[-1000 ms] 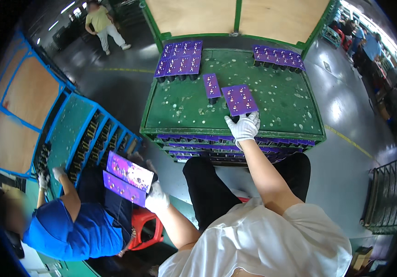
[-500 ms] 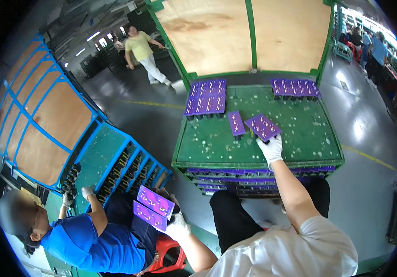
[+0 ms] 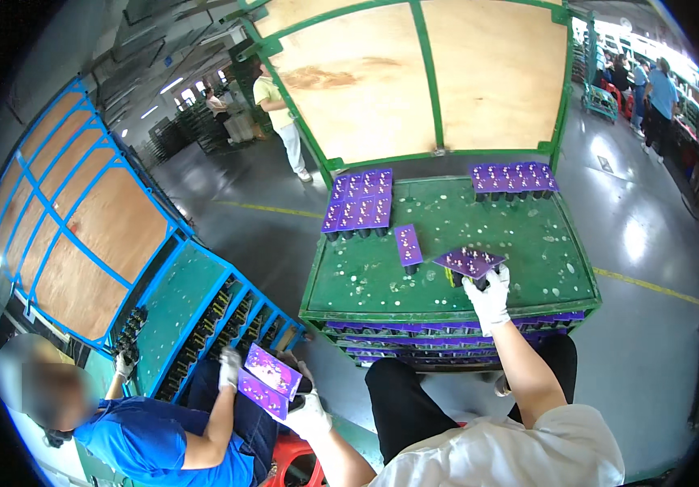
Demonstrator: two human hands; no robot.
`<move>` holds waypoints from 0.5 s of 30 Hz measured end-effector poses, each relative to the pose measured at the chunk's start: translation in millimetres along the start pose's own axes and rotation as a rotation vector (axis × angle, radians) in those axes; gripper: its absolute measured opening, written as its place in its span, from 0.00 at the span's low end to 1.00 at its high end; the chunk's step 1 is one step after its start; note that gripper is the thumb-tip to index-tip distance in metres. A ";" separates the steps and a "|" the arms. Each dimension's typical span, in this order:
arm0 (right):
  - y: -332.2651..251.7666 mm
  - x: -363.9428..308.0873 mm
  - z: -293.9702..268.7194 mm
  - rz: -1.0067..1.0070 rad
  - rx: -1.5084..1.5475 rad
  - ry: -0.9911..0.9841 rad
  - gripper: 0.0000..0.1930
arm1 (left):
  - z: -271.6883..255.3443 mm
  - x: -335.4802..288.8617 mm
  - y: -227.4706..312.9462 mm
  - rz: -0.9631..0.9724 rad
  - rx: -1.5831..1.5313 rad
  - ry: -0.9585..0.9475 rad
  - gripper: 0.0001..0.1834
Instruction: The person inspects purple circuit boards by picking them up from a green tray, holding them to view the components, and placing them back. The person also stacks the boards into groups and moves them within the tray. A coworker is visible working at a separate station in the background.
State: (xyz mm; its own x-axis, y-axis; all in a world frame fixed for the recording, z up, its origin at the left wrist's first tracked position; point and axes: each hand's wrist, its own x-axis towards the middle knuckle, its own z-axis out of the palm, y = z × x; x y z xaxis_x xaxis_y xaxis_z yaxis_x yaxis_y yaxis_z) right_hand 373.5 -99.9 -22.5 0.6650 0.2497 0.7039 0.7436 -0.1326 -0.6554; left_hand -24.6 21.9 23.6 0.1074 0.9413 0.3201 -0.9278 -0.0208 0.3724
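Pinched in the white-gloved fingers of my right hand is a purple circuit board with small pale parts on top and black parts beneath. It is tilted over the green cart top; whether it touches the surface I cannot tell. A narrower purple board stands just left of it. Low on the left, my gloved left hand is closed on purple circuit boards, two of which show side by side. Some of those fingers are hidden behind the boards.
Purple boards stand grouped at the cart's far left and far right. Wooden panels rise behind. More boards fill the cart's lower shelf. A blue-shirted co-worker sits left by a blue rack, one gloved hand beside my held boards.
My right hand has tipped its board to a flatter, more edge-on angle. The co-worker's nearer hand has left the blue rack and come toward my left-hand boards. A walking person is now partly behind the panels.
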 end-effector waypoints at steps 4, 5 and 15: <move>-67.2 11.1 -48.2 -0.340 -0.076 0.091 0.22 | -1.6 -2.5 2.9 -0.028 -0.164 0.075 0.28; -70.8 14.0 -57.1 -0.421 -0.115 0.093 0.23 | -8.3 -2.3 2.0 -0.012 -0.073 -0.017 0.26; -131.7 33.1 -105.6 0.433 1.768 -0.292 0.32 | -50.6 17.2 16.2 -0.061 -0.853 0.692 0.33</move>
State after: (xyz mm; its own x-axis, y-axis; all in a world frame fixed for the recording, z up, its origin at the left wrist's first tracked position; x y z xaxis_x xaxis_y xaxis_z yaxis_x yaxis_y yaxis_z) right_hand 305.0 -175.5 116.1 0.5909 0.6405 0.4904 -0.5171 0.7674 -0.3792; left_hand -55.8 54.9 -9.0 0.1850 0.9239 -0.3349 -0.8983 0.0207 -0.4390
